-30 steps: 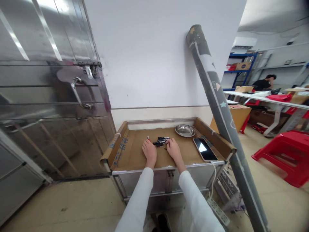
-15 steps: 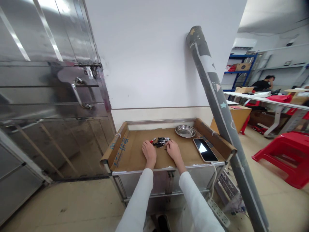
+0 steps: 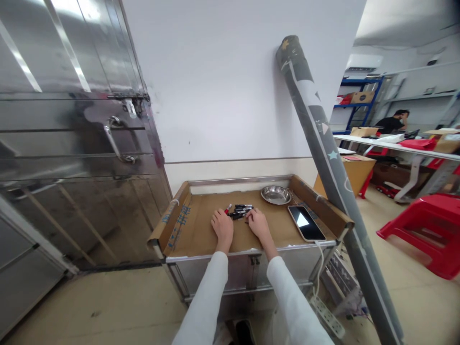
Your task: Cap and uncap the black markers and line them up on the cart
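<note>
On the brown cardboard lining of a cart top [image 3: 201,230], several black pens [image 3: 241,211], marker-like with pale bands, lie in a loose bunch. At the left of the bunch a red-and-white pen [image 3: 227,209] sticks up at a slant. My left hand [image 3: 223,227] is closed around its lower end, fingers curled down. Just right of the bunch is my right hand [image 3: 258,223], its fingers bent and drawn together. A small dark tip shows by its thumb; what the fingers hold is mostly hidden.
A round metal dish [image 3: 276,195] sits at the back right, with a phone [image 3: 306,223] and its white cable in front. Raised cardboard sides border the cart. A long grey roll [image 3: 323,139] leans by its right edge. A red stool [image 3: 424,235] and a seated person are farther right.
The red pen has tipped up to a steeper slant beside my left hand. Both hands keep nearly the same place, and the camera view has shifted slightly.
</note>
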`<state>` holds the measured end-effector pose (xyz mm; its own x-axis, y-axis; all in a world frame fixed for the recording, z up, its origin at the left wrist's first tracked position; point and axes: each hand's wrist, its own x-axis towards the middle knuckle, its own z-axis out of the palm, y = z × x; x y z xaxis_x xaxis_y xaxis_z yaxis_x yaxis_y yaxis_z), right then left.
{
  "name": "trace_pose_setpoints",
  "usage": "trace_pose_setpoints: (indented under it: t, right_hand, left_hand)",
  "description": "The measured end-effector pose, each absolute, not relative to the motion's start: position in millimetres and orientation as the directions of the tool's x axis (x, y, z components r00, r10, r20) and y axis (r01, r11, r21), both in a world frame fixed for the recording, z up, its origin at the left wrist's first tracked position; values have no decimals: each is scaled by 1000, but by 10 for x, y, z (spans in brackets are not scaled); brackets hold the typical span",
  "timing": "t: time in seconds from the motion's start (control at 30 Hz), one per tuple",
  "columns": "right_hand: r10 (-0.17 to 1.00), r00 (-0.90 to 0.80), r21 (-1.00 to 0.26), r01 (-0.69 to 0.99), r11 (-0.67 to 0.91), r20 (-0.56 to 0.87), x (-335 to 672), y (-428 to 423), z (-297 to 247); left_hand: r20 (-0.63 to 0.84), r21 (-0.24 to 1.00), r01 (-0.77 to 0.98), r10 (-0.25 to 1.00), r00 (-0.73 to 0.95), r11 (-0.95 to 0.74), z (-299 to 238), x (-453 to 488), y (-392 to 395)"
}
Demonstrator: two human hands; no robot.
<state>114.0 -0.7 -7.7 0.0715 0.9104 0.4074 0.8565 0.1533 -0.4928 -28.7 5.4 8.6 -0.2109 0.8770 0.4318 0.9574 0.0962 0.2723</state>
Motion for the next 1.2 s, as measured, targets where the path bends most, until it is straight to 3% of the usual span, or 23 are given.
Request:
trace_pose_setpoints:
  t: [0.47,1.2]
  right_hand:
    - [901,95,-528,834,160,423,1128,-28,-57]
    - [919,98,-552,822,141,382,1121,-67,3]
  left_hand:
    - [416,246,969,904,-96,-10,92,-292,66]
    - [389,254,966,919,-63,-41,113,-286,50]
